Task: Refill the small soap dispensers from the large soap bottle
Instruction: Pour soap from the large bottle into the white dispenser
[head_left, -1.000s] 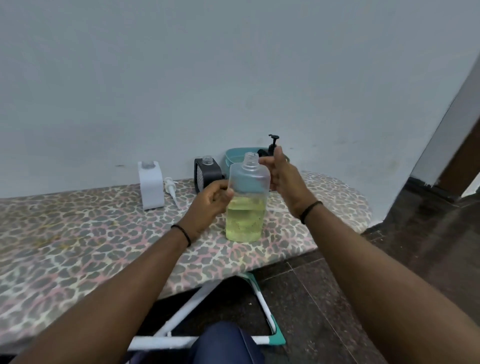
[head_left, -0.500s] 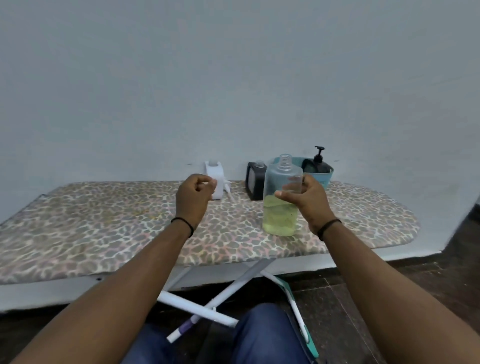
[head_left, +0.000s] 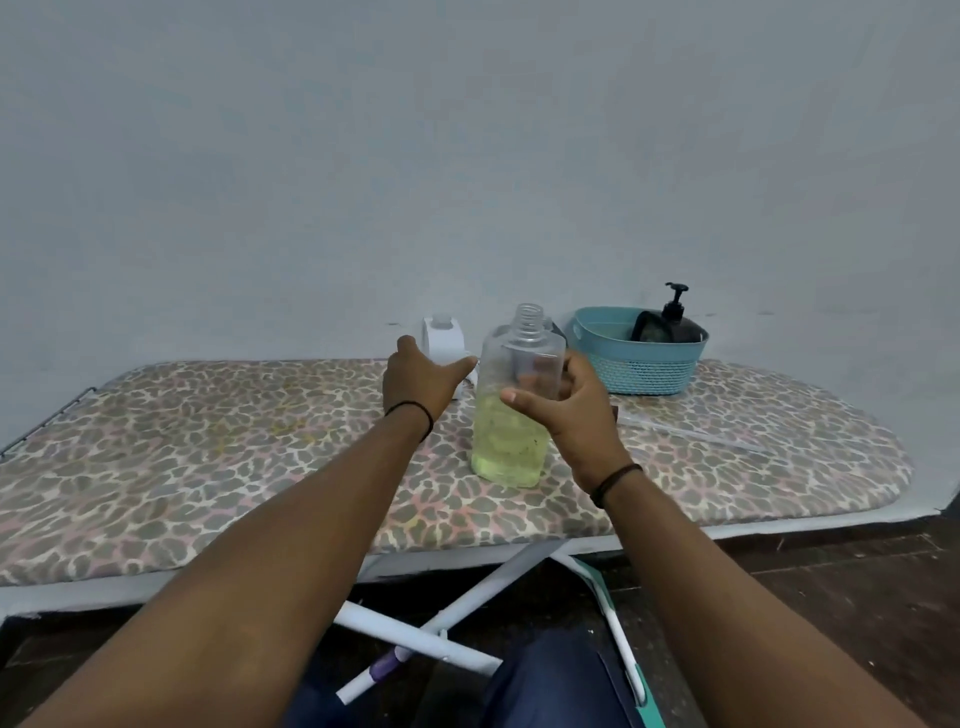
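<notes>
The right hand (head_left: 571, 415) is wrapped around the large soap bottle (head_left: 517, 410), thumb across the near face and fingers behind the clear upper half. The bottle stands upright on the ironing board (head_left: 208, 457), right of its middle and nearer the front edge than the back; its cap is off and the yellow-green soap fills roughly its lower half. The left hand (head_left: 421, 384) holds nothing, its fingers reaching loosely toward the white dispenser (head_left: 441, 338) by the back edge, whose top looks open. Whether it touches it I cannot tell.

By my judgement the step in hand is fetching a small dispenser to fill. The next move calls for bringing the white dispenser beside the bottle, then lifting and tipping the bottle slowly so the thin stream meets the narrow neck.

Counted: one large bottle; one white dispenser; one dark dispenser, mostly hidden behind the bottle; one black pump bottle (head_left: 675, 325) standing in one teal basket (head_left: 639, 364) toward the back right; one clear pump tube (head_left: 696, 434) lying on the board right of the bottle.
</notes>
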